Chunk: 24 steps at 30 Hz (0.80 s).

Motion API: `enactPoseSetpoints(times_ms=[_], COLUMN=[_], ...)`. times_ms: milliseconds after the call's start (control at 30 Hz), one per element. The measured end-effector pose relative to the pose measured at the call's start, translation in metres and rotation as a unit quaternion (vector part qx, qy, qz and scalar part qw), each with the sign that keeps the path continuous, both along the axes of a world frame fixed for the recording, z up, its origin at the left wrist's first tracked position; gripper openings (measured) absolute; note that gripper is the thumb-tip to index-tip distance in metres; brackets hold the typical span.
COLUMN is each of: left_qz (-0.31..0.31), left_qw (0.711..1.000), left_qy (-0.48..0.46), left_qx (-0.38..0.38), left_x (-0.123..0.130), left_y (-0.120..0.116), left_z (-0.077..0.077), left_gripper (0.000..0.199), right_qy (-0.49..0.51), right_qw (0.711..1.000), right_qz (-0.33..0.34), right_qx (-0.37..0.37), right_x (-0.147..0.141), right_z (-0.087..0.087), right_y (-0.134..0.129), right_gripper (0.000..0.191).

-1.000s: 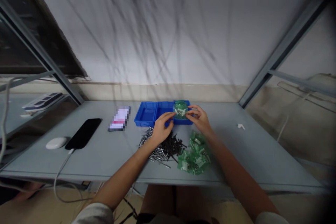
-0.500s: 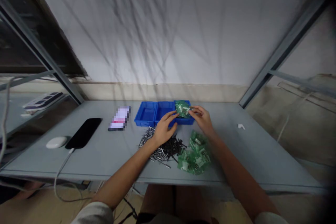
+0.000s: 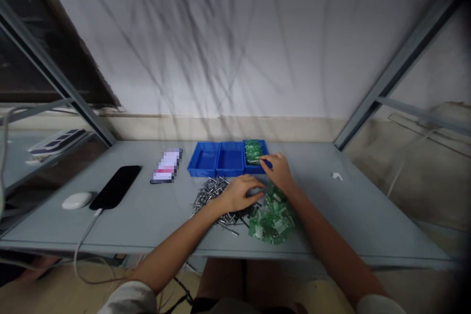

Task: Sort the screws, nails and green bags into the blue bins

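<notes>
Several green plastic packets [image 3: 253, 151] lie in the right-hand blue bin [image 3: 253, 169]. At that bin's right edge, my right hand [image 3: 278, 169] has its fingers stretched toward the packets, fingertips at or against them. My left hand [image 3: 243, 194] is over the pile in front of the bins, thumb apart from the fingers, with nothing in it. Below it spreads a heap of silvery rivet-like pins [image 3: 211, 191], with dark pieces largely hidden by the hand. More green packets [image 3: 272, 223] with small pale and metal parts inside rest beside the heap, under my right forearm.
The left blue bin [image 3: 204, 158] and middle blue bin [image 3: 231, 158] stand in a row with the right one. A lit phone [image 3: 166, 166], a black phone [image 3: 117, 186] on a cable and a white case [image 3: 77, 200] lie left. One white earbud [image 3: 337, 176] lies right.
The green packet that was between both hands now lies in the right bin. My left hand has moved down and toward me; my right hand has drawn back slightly.
</notes>
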State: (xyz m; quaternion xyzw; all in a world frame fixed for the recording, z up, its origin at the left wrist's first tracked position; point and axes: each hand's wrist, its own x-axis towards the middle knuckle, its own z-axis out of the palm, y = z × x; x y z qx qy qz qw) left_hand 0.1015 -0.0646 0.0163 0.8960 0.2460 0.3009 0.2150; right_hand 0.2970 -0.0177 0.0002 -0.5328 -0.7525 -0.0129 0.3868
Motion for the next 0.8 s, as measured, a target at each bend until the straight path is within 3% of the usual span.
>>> enactPoseSetpoints(times_ms=[233, 633, 800], left_qz=[-0.027, -0.079, -0.082], left_qw=[0.998, 0.993, 0.994], left_qy=[0.046, 0.080, 0.054], left_qx=[0.014, -0.031, -0.054], left_x=[0.0041, 0.0066, 0.0075], left_y=[-0.0050, -0.0058, -0.0058], left_z=[-0.0015, -0.0051, -0.0037], left_gripper=[0.025, 0.031, 0.026], right_qy=[-0.036, 0.073, 0.084], right_qw=[0.999, 0.997, 0.996], right_qz=[-0.023, -0.001, 0.005], right_qx=[0.004, 0.006, 0.007], right_x=[0.0024, 0.0016, 0.0010], right_z=[-0.0037, 0.0014, 0.0033], right_y=[0.0016, 0.0018, 0.0005], right_gripper=[0.032, 0.026, 0.025])
